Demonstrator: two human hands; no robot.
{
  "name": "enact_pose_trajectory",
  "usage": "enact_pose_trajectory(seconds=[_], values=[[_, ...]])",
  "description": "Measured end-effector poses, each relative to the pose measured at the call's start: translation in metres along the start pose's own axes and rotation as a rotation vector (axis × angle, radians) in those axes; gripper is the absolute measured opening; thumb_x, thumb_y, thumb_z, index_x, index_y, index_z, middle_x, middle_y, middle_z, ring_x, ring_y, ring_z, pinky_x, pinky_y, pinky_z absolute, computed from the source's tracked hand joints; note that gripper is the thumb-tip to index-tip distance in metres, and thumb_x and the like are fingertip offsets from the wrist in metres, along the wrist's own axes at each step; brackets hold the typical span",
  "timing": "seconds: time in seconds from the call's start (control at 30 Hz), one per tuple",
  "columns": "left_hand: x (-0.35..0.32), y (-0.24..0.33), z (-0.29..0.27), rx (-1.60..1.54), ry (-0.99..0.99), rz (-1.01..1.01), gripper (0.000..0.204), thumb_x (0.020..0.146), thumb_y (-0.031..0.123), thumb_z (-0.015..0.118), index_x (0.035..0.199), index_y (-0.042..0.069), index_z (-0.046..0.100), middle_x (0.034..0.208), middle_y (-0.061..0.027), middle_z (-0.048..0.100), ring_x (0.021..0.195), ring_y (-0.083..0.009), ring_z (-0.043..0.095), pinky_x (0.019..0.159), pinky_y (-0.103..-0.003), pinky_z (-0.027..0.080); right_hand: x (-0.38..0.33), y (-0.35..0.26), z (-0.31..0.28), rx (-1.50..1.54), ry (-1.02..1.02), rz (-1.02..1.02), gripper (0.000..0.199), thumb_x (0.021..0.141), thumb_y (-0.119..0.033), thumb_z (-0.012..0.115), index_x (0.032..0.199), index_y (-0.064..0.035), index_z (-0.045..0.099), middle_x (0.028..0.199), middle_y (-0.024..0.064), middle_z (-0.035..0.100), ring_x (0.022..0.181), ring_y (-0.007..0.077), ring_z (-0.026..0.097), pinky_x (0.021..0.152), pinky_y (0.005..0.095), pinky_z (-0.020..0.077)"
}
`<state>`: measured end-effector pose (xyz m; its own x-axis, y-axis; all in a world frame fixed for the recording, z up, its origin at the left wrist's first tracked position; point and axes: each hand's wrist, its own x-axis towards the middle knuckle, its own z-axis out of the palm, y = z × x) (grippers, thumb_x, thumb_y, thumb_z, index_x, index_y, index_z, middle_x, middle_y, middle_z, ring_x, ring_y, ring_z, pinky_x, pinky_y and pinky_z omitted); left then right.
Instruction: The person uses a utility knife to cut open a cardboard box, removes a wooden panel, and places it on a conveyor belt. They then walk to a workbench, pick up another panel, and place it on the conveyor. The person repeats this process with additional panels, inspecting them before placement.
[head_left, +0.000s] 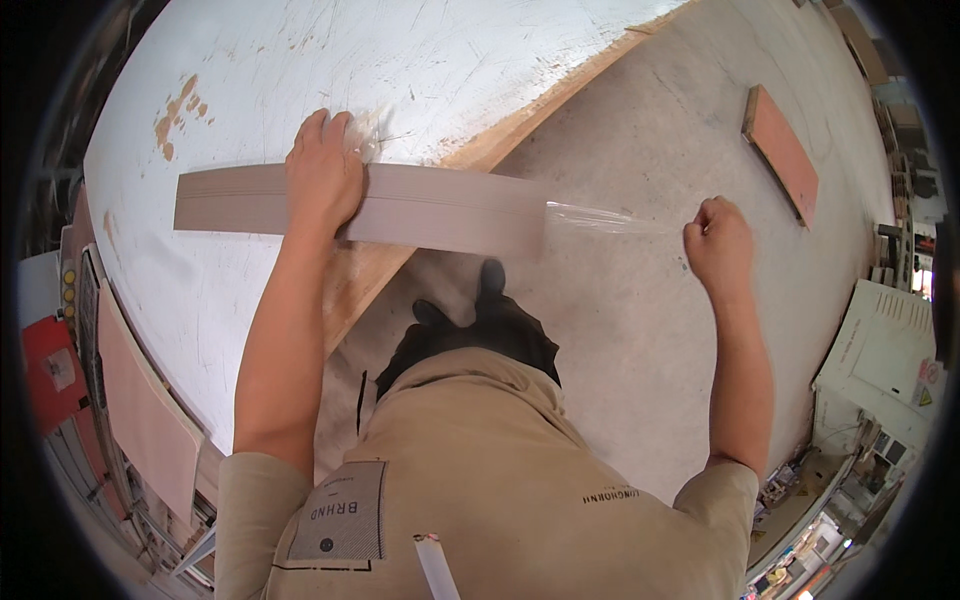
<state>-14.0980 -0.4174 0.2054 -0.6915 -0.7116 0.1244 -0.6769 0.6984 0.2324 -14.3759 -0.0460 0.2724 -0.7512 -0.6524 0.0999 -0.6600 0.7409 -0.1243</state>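
Observation:
A long brown-grey flat strip or board (440,205) lies across the corner of a white table, its right end sticking out past the wooden edge. My left hand (325,175) is wrapped over the strip, pressing it against the tabletop. Crumpled clear plastic film (368,135) shows beside those fingers. Out to the right, over the floor, my right hand (719,245) is closed in a pinch. A thin stretched band of clear film (595,217) runs from the strip's right end toward it.
The scratched white table (250,90) has a bare wooden edge (560,95). An orange-red panel (782,155) is at the far right over the concrete floor (620,330). A pale metal cabinet (880,350) stands at right. Flat panels (150,400) and a red object (52,370) are at left.

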Motion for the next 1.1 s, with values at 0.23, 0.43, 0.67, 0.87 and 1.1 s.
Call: enact_pose_trajectory(seconds=[0.23, 0.43, 0.67, 0.87, 1.1], values=[[0.007, 0.006, -0.001, -0.038, -0.005, 0.006, 0.047, 0.090, 0.014, 0.049, 0.136, 0.005, 0.052, 0.148, -0.0235, 0.042, 0.136, -0.0390, 0.040, 0.112, -0.048, 0.033, -0.008, 0.018, 0.143, 0.147, -0.203, 0.044, 0.012, 0.073, -0.010, 0.059, 0.076, -0.0003, 0.066, 0.087, 0.0225, 0.067, 0.083, 0.0426, 0.064, 0.076, 0.0509, 0.0517], [0.007, -0.004, 0.002, 0.024, -0.001, 0.032, 0.044, 0.100, 0.026, 0.041, 0.136, 0.004, 0.052, 0.149, -0.0191, 0.043, 0.133, -0.0381, 0.044, 0.112, -0.043, 0.036, -0.030, -0.110, 0.274, 0.472, -0.527, 0.184, 0.023, 0.077, -0.022, 0.064, 0.091, -0.0070, 0.074, 0.096, 0.0184, 0.071, 0.094, 0.0364, 0.069, 0.080, 0.0469, 0.0559], [0.004, 0.004, -0.006, -0.009, -0.036, 0.024, 0.045, 0.103, 0.027, 0.040, 0.137, 0.000, 0.050, 0.148, -0.0205, 0.042, 0.135, -0.0374, 0.042, 0.114, -0.041, 0.032, -0.091, -0.204, 0.382, 1.082, -0.455, 0.274, 0.029, 0.084, -0.028, 0.061, 0.096, -0.0074, 0.076, 0.104, 0.0154, 0.072, 0.102, 0.0348, 0.068, 0.085, 0.0429, 0.0557], [0.006, 0.008, -0.004, -0.001, -0.055, -0.007, 0.042, 0.102, 0.025, 0.042, 0.138, 0.006, 0.051, 0.148, -0.0227, 0.041, 0.135, -0.0407, 0.042, 0.112, -0.045, 0.034, -0.150, -0.207, 0.402, 0.376, -0.819, 0.167, 0.030, 0.089, -0.028, 0.057, 0.104, -0.0086, 0.074, 0.118, 0.0117, 0.070, 0.109, 0.0285, 0.068, 0.086, 0.0410, 0.0554], [0.006, -0.011, 0.002, -0.209, 0.092, 0.035, 0.041, 0.101, 0.023, 0.048, 0.133, -0.003, 0.051, 0.139, -0.0239, 0.048, 0.126, -0.0394, 0.048, 0.108, -0.044, 0.037, -0.163, -0.136, 0.390, 0.566, -0.525, 0.367, 0.024, 0.085, -0.023, 0.060, 0.096, -0.0052, 0.071, 0.101, 0.0207, 0.071, 0.099, 0.0373, 0.067, 0.086, 0.0453, 0.0542]])
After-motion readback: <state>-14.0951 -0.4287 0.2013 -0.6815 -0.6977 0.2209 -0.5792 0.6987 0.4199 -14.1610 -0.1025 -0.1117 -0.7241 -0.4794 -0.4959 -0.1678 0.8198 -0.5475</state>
